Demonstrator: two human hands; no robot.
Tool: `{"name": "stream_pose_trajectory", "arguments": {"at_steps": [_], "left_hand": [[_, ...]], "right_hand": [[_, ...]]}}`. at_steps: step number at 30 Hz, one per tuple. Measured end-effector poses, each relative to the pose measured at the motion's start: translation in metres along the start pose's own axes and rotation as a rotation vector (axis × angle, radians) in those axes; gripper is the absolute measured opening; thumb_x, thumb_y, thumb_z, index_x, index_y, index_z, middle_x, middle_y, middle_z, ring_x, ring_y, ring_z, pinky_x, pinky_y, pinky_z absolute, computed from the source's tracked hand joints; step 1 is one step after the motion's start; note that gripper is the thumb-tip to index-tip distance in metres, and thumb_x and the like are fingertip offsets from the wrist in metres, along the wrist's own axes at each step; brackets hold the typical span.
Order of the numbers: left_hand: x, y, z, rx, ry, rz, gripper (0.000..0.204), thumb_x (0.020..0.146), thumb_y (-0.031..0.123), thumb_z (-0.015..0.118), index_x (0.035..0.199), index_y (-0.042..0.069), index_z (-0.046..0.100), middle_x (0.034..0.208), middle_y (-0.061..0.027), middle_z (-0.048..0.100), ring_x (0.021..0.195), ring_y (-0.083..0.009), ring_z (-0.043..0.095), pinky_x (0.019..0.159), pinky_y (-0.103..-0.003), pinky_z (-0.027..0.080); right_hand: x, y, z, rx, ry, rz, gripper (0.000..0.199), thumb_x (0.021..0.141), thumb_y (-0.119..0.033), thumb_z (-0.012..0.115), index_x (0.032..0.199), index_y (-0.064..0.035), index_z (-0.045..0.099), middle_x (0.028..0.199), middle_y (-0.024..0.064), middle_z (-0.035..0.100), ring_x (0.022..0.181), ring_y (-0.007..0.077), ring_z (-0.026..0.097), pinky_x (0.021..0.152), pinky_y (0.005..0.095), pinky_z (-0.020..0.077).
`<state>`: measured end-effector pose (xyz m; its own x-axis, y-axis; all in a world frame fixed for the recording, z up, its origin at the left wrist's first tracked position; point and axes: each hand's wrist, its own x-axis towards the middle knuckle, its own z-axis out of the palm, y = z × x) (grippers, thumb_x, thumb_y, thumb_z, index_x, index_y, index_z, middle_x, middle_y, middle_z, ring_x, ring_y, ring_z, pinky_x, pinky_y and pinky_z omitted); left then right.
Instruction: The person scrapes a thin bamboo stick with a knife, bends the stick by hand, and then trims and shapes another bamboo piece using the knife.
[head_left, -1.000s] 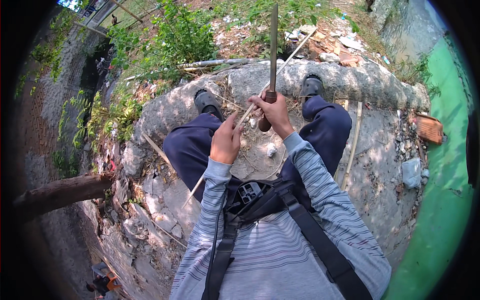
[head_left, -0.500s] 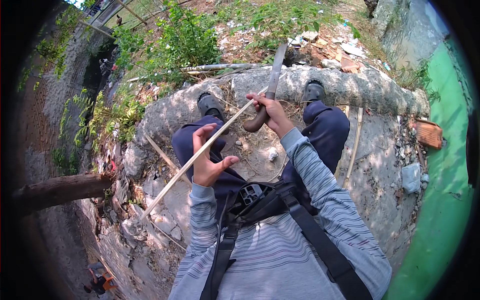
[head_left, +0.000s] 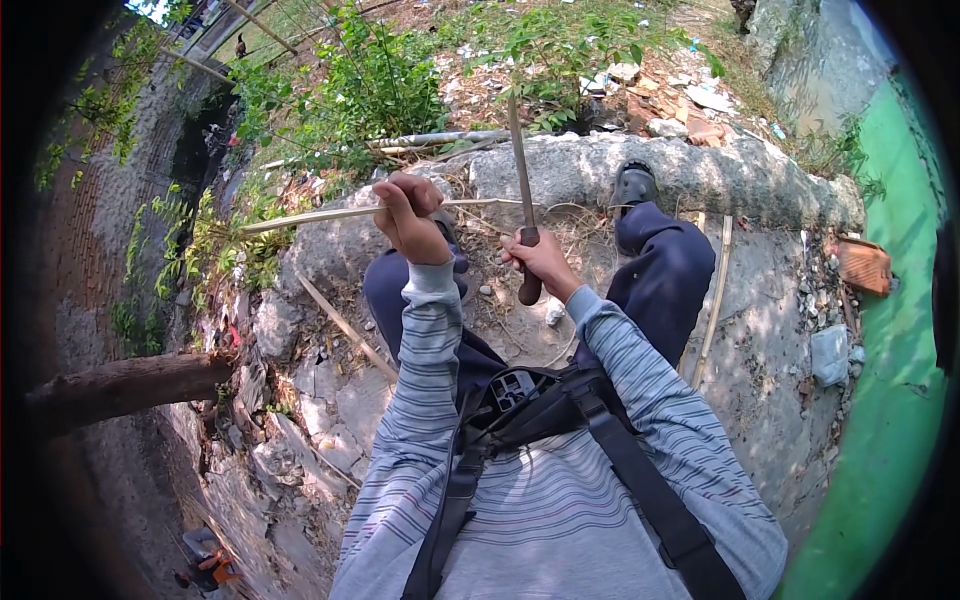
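My left hand (head_left: pixel 412 217) is closed around a long pale strip of split wood or bamboo (head_left: pixel 310 217). The strip lies roughly level, its thicker part out to the left and its thin end reaching the machete blade. In my right hand (head_left: pixel 545 262) is the machete (head_left: pixel 521 165), gripped at its dark wooden handle. Its blade points up and away from me, nearly upright in the view. Whether the blade's edge touches the strip, I cannot tell. Both hands are above the ground between my knees.
Similar pale strips (head_left: pixel 714 300) lie on the concrete at right and left. A low stone kerb (head_left: pixel 740 175) runs beyond my feet, with bushes behind. A log (head_left: pixel 130 388) juts in from the left. An orange brick (head_left: pixel 862 265) lies right. Another person (head_left: pixel 205 570) is far lower left.
My left hand has risen and closed on the strip, which has swung from a steep slant to nearly level. The machete has moved slightly down and turned more upright.
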<state>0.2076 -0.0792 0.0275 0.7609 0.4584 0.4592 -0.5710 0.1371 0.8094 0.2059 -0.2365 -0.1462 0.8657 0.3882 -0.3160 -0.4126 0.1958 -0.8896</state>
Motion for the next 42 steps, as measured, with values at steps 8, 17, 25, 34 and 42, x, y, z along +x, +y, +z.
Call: {"name": "stream_pose_trajectory", "arguments": {"at_steps": [8, 17, 25, 34, 42], "left_hand": [[0.013, -0.021, 0.002, -0.017, 0.004, -0.029, 0.063, 0.107, 0.061, 0.033, 0.067, 0.012, 0.031, 0.061, 0.0048, 0.021, 0.053, -0.0087, 0.021, 0.052, -0.03, 0.018], [0.022, -0.023, -0.033, -0.147, -0.077, -0.124, 0.065, 0.107, 0.062, 0.031, 0.062, 0.015, 0.022, 0.053, 0.0041, 0.012, 0.048, -0.0112, 0.008, 0.049, -0.033, 0.017], [0.009, -0.024, -0.049, -0.097, -0.055, -0.091, 0.065, 0.11, 0.055, 0.031, 0.06, 0.015, 0.017, 0.055, 0.0045, 0.01, 0.047, -0.0099, 0.009, 0.048, -0.033, 0.013], [0.005, -0.021, -0.057, -0.119, -0.023, -0.073, 0.065, 0.111, 0.052, 0.032, 0.059, 0.015, 0.017, 0.054, 0.0045, 0.01, 0.047, -0.0101, 0.009, 0.048, -0.033, 0.012], [0.006, -0.024, -0.075, -0.242, -0.019, -0.07, 0.064, 0.111, 0.049, 0.033, 0.059, 0.015, 0.018, 0.053, 0.004, 0.011, 0.046, -0.0103, 0.01, 0.047, -0.033, 0.012]], "right_hand": [[0.003, 0.003, 0.002, -0.207, 0.075, -0.062, 0.028, 0.092, -0.023, 0.077, 0.083, -0.0058, 0.057, 0.063, 0.0026, 0.064, 0.052, 0.0087, 0.059, 0.048, 0.0251, 0.0472], [0.022, 0.009, 0.0, -0.419, 0.132, -0.095, 0.032, 0.083, -0.025, 0.077, 0.071, -0.0012, 0.059, 0.059, 0.0047, 0.058, 0.052, 0.0127, 0.055, 0.051, 0.0332, 0.0444], [0.029, 0.024, 0.007, -0.624, 0.173, -0.222, 0.03, 0.079, -0.023, 0.071, 0.071, 0.003, 0.058, 0.059, 0.0119, 0.057, 0.056, 0.02, 0.054, 0.057, 0.04, 0.0437], [0.036, 0.029, 0.011, -0.623, 0.14, -0.236, 0.027, 0.078, -0.021, 0.069, 0.071, 0.003, 0.058, 0.061, 0.0144, 0.058, 0.055, 0.0236, 0.053, 0.058, 0.0409, 0.0436], [0.035, 0.026, 0.016, -0.735, 0.145, -0.273, 0.026, 0.078, -0.021, 0.069, 0.073, 0.0025, 0.06, 0.06, 0.0129, 0.057, 0.056, 0.0201, 0.054, 0.057, 0.0387, 0.0437]]}}
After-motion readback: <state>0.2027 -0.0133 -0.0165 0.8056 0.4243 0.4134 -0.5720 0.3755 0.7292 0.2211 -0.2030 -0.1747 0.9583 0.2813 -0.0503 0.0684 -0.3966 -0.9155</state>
